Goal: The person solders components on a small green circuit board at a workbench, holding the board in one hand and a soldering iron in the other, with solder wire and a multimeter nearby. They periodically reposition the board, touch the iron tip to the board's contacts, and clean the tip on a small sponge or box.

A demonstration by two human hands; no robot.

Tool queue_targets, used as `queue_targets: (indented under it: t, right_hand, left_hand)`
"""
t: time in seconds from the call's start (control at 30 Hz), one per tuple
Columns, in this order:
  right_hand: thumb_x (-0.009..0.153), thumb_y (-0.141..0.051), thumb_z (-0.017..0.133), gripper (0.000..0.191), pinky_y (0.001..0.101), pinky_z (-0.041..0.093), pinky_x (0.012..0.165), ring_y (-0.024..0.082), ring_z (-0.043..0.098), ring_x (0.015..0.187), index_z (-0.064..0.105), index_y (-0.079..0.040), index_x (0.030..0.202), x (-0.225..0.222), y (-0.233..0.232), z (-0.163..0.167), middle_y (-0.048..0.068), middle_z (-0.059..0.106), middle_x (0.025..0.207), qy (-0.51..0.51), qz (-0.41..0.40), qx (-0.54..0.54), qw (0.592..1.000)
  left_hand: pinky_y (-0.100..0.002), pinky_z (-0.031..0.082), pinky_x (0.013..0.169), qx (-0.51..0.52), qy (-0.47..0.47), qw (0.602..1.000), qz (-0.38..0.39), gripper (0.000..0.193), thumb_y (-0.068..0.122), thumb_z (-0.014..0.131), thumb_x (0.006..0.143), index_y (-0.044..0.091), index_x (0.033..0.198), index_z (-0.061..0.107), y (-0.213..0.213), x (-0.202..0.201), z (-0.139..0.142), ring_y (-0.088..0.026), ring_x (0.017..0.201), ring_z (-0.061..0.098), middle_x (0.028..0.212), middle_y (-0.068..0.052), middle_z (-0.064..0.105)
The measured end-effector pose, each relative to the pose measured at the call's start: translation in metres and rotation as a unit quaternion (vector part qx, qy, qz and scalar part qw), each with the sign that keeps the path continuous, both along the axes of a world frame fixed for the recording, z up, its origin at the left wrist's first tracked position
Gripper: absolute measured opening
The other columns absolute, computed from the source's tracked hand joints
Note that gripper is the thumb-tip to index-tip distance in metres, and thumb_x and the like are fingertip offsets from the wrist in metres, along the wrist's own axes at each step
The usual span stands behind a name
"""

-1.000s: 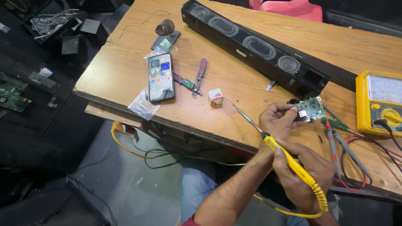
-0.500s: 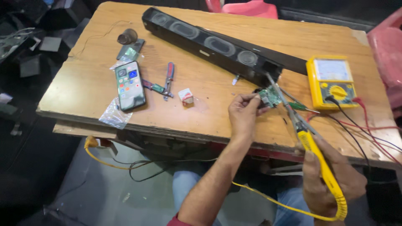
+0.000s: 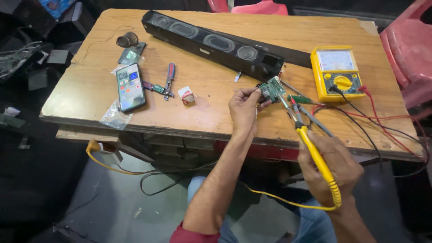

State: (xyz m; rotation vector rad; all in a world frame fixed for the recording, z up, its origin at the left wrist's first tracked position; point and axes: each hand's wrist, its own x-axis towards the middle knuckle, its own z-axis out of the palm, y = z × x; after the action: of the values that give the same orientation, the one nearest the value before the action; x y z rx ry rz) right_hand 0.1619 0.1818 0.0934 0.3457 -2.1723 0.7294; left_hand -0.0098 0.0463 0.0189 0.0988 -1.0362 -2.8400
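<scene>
My left hand (image 3: 245, 108) pinches a small green circuit board (image 3: 270, 89) and holds it just above the wooden table (image 3: 211, 112). My right hand (image 3: 330, 168) grips a soldering iron (image 3: 315, 153) with a yellow handle and coiled yellow cord. Its metal tip points up and left and touches the board's right edge. A long black speaker bar (image 3: 211, 42) lies diagonally behind the board.
A yellow multimeter (image 3: 336, 72) with red and black leads sits at the right. A phone (image 3: 130, 86), red-handled pliers (image 3: 169, 80), a small white-and-red box (image 3: 186, 95) and a plastic bag (image 3: 114, 119) lie at the left. Red plastic chairs (image 3: 407, 49) stand behind and beside the table.
The view has shifted left and steadied. My right hand has brought the iron's tip up against the board, and my left hand keeps its hold on the board.
</scene>
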Motion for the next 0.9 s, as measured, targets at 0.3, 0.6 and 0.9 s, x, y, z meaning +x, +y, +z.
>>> queue_targets:
  t: [0.3, 0.6, 0.9]
  right_hand:
    - [0.084, 0.008, 0.081, 0.032, 0.0364, 0.058, 0.081, 0.028, 0.071, 0.087, 0.071, 0.002, 0.114, -0.012, -0.010, 0.003, 0.016, 0.072, 0.097, 0.007, 0.024, 0.022, 0.999]
    - [0.084, 0.009, 0.081, 0.034, 0.0349, 0.057, 0.080, 0.028, 0.071, 0.087, 0.071, 0.002, 0.115, -0.015, -0.015, -0.004, 0.014, 0.071, 0.097, 0.011, 0.023, 0.033, 0.999]
    - [0.083, 0.009, 0.081, 0.033, 0.0349, 0.058, 0.079, 0.028, 0.071, 0.087, 0.071, 0.002, 0.114, -0.015, -0.022, -0.005, 0.015, 0.072, 0.097, 0.010, 0.016, 0.028, 0.999]
  left_hand:
    - [-0.033, 0.066, 0.069, -0.021, -0.001, 1.000, 0.005, 0.007, 0.002, 0.065, 0.098, -0.004, 0.100, 0.062, 0.008, -0.005, -0.014, -0.018, 0.078, 0.072, 0.092, -0.014, 0.071]
    - [-0.031, 0.067, 0.071, -0.013, 0.006, 1.000, 0.000, 0.007, 0.002, 0.065, 0.099, -0.005, 0.102, 0.063, 0.006, -0.005, -0.027, -0.017, 0.081, 0.072, 0.093, -0.012, 0.070]
    - [-0.030, 0.066, 0.069, -0.027, 0.000, 1.000, 0.005, 0.007, 0.002, 0.065, 0.099, -0.005, 0.102, 0.064, 0.004, -0.005, -0.030, -0.016, 0.079, 0.072, 0.093, -0.012, 0.071]
